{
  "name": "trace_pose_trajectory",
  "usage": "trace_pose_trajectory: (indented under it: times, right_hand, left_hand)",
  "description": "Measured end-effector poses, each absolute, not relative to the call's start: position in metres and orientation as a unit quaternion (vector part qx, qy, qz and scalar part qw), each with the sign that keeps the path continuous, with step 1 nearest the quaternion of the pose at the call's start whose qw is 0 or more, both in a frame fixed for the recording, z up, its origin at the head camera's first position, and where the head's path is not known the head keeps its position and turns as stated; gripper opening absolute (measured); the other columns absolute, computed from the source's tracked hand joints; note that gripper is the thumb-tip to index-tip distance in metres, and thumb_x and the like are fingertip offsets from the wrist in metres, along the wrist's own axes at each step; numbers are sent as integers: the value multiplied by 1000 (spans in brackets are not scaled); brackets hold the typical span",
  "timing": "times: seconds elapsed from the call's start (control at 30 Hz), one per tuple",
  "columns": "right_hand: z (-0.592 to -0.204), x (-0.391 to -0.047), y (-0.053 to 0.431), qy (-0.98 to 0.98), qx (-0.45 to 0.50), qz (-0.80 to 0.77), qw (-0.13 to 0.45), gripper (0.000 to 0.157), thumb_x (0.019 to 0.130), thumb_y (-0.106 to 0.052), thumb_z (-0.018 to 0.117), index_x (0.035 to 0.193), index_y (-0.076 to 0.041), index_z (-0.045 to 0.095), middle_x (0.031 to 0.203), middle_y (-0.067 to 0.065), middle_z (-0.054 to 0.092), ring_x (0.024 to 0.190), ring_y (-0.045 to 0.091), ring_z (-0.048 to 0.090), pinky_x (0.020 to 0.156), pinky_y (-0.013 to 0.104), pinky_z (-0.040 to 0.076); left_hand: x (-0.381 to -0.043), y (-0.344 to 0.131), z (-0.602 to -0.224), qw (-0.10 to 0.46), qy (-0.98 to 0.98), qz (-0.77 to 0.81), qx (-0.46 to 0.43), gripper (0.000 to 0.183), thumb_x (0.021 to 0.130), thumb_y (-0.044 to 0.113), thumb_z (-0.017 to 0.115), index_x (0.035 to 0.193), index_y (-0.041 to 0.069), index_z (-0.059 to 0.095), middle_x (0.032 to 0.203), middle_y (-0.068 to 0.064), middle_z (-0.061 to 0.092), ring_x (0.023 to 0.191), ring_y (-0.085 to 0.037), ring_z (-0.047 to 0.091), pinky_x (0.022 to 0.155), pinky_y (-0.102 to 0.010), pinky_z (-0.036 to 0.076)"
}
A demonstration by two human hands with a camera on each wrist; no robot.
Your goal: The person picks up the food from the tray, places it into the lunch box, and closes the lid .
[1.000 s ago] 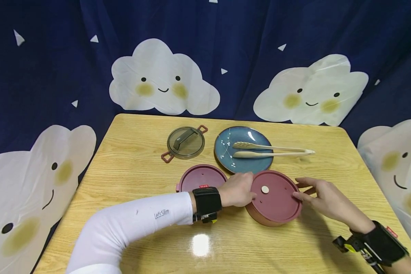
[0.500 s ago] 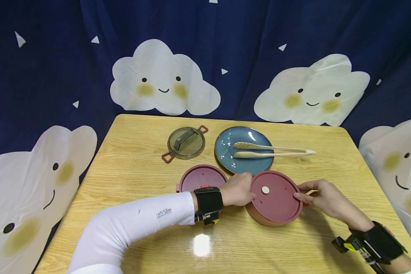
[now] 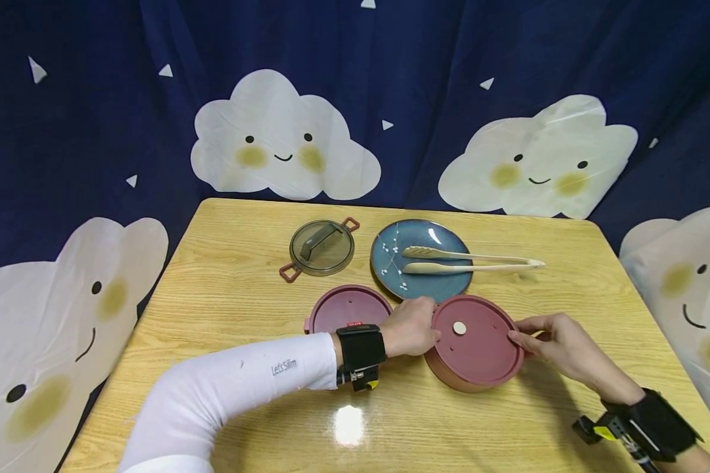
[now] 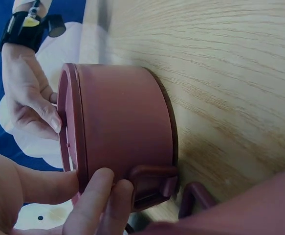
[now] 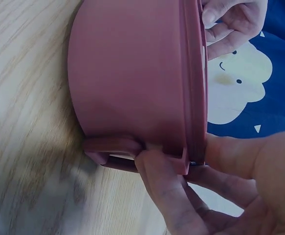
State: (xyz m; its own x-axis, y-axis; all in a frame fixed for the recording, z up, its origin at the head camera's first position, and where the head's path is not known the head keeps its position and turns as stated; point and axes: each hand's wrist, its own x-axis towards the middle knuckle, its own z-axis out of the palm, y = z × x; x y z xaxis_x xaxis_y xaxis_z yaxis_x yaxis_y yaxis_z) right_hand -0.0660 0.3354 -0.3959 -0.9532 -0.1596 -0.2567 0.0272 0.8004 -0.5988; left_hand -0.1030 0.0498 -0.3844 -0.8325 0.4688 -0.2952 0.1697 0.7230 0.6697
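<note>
A round dark-pink pot (image 3: 457, 380) stands on the table with a flat matching lid (image 3: 479, 348) on top, a small white button set in it. My left hand (image 3: 409, 330) pinches the pot's left edge, thumb at the lid's rim and fingertips against the wall (image 4: 118, 117) beside a loop handle (image 4: 154, 171). At the opposite edge my right hand (image 3: 559, 348) grips too. In the right wrist view, its thumb lies on the lid's rim and a finger reaches the other loop handle (image 5: 114, 146).
A second pink pot (image 3: 349, 307) stands close at the left, partly behind the left wrist. Farther back lie a glass lid (image 3: 331, 253) with two red loops and a blue plate (image 3: 384, 263) bearing beige tongs (image 3: 491, 266). A dark blue cloud-print curtain (image 3: 408, 52) hangs behind the table.
My right hand's fingers have drawn in from a looser pose onto the pot's right edge. The left hand and the pot stay almost in place.
</note>
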Motion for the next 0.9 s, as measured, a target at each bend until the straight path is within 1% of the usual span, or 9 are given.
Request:
trace_pose_trajectory:
  times: [0.17, 0.3, 0.33, 0.43, 0.53, 0.63, 0.73, 0.8, 0.9]
  right_hand:
    - [-389, -64, 338, 936, -31, -322, 140, 38, 106, -26, 66, 126, 5, 74, 100, 12, 82, 69, 5, 69, 55, 25, 49]
    - [-379, -63, 340, 933, -35, -336, 127, 38, 106, -22, 66, 127, 8, 72, 105, 19, 81, 72, 4, 75, 62, 24, 56]
    - [-376, -63, 340, 932, -36, -339, 124, 38, 105, -22, 66, 127, 9, 72, 105, 20, 81, 73, 4, 76, 64, 24, 58]
    - [-369, -63, 341, 931, -39, -345, 115, 36, 106, -19, 66, 127, 10, 71, 107, 22, 80, 74, 3, 76, 68, 23, 60]
    - [-363, -63, 341, 929, -40, -350, 112, 37, 106, -18, 65, 128, 10, 70, 107, 22, 80, 74, 4, 77, 70, 20, 60]
    - [-356, -62, 339, 927, -42, -356, 108, 37, 106, -18, 64, 129, 11, 69, 107, 21, 81, 74, 4, 77, 71, 19, 60]
    - [-350, -63, 335, 924, -47, -367, 96, 36, 106, -16, 64, 127, 13, 70, 106, 21, 81, 74, 3, 77, 69, 21, 62]
    - [-346, -63, 332, 922, -53, -375, 86, 35, 106, -16, 65, 126, 13, 70, 103, 19, 82, 74, 2, 77, 68, 23, 62]
    - [-339, -65, 325, 920, -60, -381, 76, 34, 105, -16, 67, 125, 11, 72, 100, 12, 83, 74, 3, 77, 68, 23, 63]
  left_hand:
    - [-107, 49, -381, 224, 891, 349, 185, 14, 100, 16, 73, 111, 6, 72, 91, -2, 70, 78, -9, 58, 65, -19, 43]
    - [-110, 48, -374, 223, 881, 374, 184, 26, 100, 15, 72, 125, 7, 71, 105, -4, 74, 70, -7, 58, 62, -19, 44]
    - [-110, 47, -372, 225, 878, 380, 185, 31, 101, 14, 71, 131, 6, 70, 104, -8, 75, 65, -8, 57, 60, -19, 43]
    - [-112, 45, -364, 228, 870, 393, 191, 40, 102, 13, 69, 140, 3, 64, 93, -7, 74, 56, -8, 56, 57, -18, 43]
    - [-114, 41, -357, 239, 857, 413, 194, 44, 102, 11, 68, 144, 1, 60, 80, -4, 70, 59, -10, 64, 57, -17, 43]
    - [-116, 38, -349, 247, 847, 429, 194, 45, 102, 10, 68, 146, 1, 59, 80, -2, 71, 64, -11, 70, 54, -18, 45]
    - [-119, 33, -341, 245, 848, 427, 197, 45, 103, 11, 68, 146, 2, 58, 80, -3, 71, 63, -11, 68, 54, -18, 44]
    - [-120, 28, -336, 248, 848, 426, 195, 45, 103, 10, 67, 147, 4, 58, 81, -3, 70, 65, -14, 69, 53, -19, 44]
    - [-122, 21, -329, 254, 844, 435, 185, 46, 102, 8, 67, 147, 5, 58, 85, -2, 70, 71, -20, 75, 53, -20, 49]
